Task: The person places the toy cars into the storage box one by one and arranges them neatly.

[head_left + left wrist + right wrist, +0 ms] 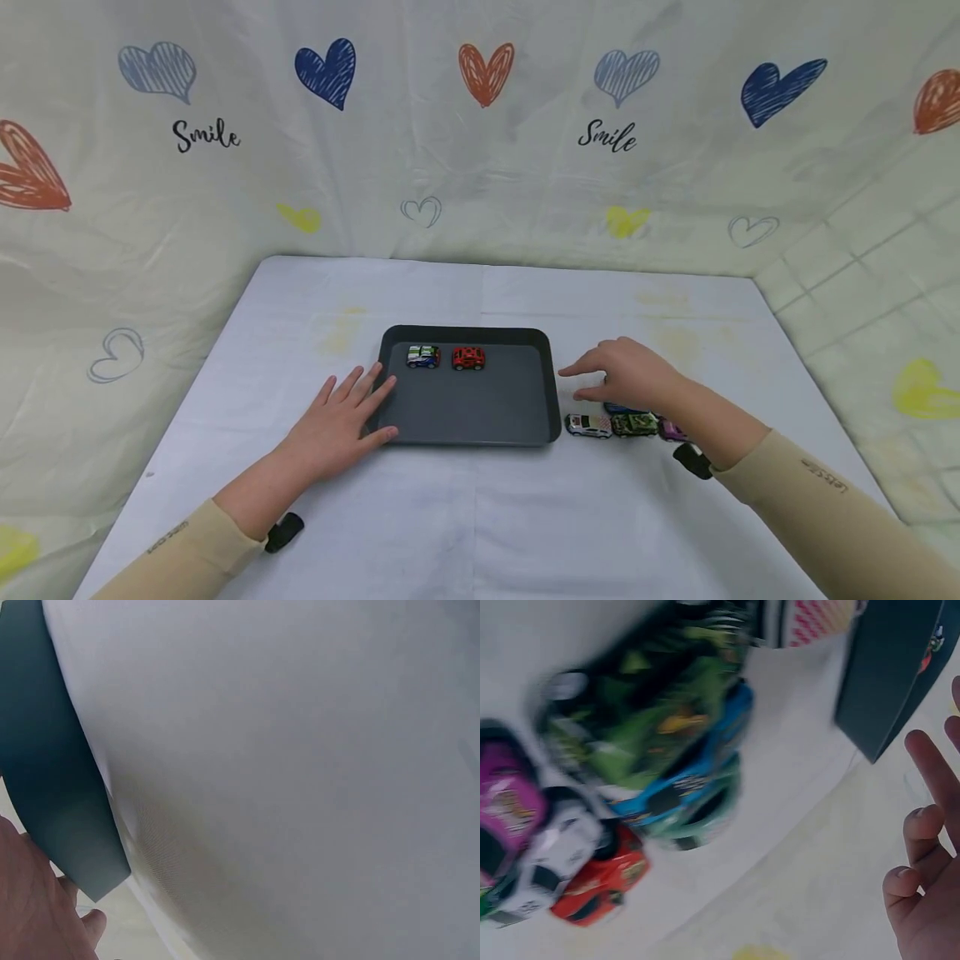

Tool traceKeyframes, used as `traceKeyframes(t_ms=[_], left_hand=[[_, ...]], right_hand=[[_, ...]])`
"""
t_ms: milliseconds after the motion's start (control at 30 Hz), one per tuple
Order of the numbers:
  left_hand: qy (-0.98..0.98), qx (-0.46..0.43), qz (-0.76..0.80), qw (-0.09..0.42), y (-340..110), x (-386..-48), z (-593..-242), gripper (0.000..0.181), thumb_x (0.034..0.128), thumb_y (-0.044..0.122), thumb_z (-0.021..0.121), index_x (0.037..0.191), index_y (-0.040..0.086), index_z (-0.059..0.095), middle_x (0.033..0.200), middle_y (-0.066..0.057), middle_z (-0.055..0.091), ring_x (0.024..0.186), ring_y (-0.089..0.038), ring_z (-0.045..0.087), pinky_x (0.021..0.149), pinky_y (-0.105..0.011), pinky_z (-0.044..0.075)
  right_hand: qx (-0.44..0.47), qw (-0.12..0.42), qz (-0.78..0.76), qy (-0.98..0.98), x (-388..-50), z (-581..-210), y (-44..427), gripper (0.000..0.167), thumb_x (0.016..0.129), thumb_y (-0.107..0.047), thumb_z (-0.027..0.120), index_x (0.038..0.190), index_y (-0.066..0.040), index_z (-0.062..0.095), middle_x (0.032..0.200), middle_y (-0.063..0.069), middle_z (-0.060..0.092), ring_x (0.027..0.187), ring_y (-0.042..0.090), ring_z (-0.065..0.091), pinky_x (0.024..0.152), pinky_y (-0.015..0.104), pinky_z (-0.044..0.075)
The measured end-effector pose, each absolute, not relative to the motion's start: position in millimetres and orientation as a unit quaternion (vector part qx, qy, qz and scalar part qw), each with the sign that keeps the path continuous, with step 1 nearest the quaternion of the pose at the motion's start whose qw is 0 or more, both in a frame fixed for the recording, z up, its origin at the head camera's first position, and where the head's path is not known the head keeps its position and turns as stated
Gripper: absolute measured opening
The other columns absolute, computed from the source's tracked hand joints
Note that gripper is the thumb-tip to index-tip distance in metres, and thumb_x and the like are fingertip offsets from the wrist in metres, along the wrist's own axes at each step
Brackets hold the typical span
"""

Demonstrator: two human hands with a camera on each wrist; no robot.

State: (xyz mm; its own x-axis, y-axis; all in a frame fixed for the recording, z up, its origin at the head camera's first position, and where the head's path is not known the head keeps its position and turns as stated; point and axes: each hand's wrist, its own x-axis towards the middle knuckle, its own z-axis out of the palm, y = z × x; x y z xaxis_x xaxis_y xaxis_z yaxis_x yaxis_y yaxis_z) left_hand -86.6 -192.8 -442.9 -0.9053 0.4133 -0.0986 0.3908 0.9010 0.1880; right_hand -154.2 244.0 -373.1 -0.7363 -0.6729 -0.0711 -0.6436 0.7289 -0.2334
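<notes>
A dark grey tray [465, 408] lies on the table, with a white, blue and green toy car [423, 357] and a red toy car [468, 358] near its far edge. My left hand [330, 429], fingers spread, touches the tray's left rim; in the left wrist view the hand [37, 900] is beside the tray [60, 750]. Off the tray's right side my right hand [637, 375] hovers with nothing in it, thumb and index finger apart. The right wrist view shows that hand [934, 862] with the little fingers bent loosely.
Right of the tray stand a white car [588, 426], a green camouflage car [634, 425] and a purple car [672, 430]. The right wrist view adds a blue car [682, 787], a white one [555, 847] and a red one [604, 881]. A printed cloth hangs behind the table.
</notes>
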Motion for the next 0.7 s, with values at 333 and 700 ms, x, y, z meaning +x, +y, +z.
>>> traceKeyframes(t_ms=[333,700], left_hand=[[0.973,0.204,0.081,0.071,-193.3,-86.5,-443.9,0.083,0.095,0.069,0.044,0.159,0.021,0.024,0.166,-0.006,0.012,0.152,-0.033,0.01,0.119,-0.058,0.008],[0.973,0.204,0.086,0.07,-193.2,-86.1,-444.3,0.083,0.0953,0.069,0.041,0.159,0.02,0.024,0.166,-0.006,0.011,0.151,-0.033,0.011,0.119,-0.058,0.008]], right_hand=[[-0.345,0.084,-0.103,0.929,-136.8,-377.3,267.1,0.033,0.085,-0.028,0.08,0.117,-0.022,0.076,0.109,-0.006,0.074,0.097,0.02,0.066,0.082,0.041,0.053],[-0.342,0.106,-0.103,0.928,-126.6,-400.8,272.0,0.027,0.083,-0.026,0.081,0.11,-0.033,0.078,0.092,-0.023,0.067,0.079,0.008,0.058,0.055,0.03,0.041]])
